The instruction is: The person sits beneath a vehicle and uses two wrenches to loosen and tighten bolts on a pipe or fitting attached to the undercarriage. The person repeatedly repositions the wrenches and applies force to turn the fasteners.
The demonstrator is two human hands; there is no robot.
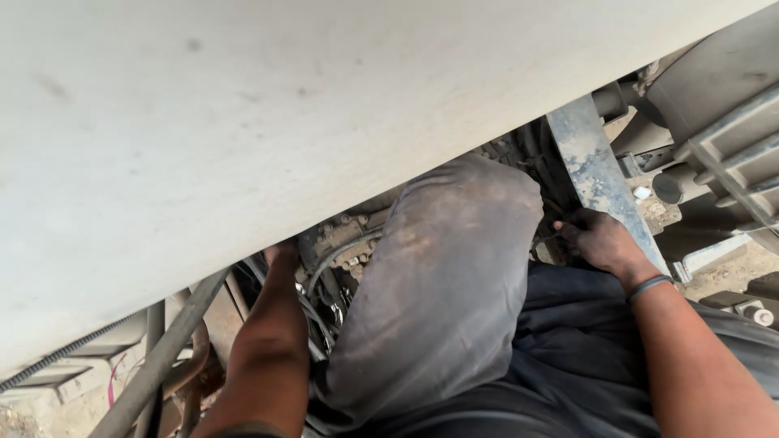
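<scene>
Head view: left hand (281, 253) is hidden beneath the white panel's (243, 122) edge, grip indeterminable; right hand (599, 239), fingers curled, touches the blue-grey bracket (596, 174).

You see dusty ground (734, 272) at three o'clock, under the machine parts; more dirt ground shows at eight o'clock; a grey slab (49, 375) lies flat on it there.

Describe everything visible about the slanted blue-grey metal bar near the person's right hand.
The metal bar is a flat, blue-grey strip, scuffed and dusty, with worn paint. It slants from under the pale body panel down to the right. The grimy right hand rests against its lower part, covering some of its edge. Its upper end is hidden.
</scene>
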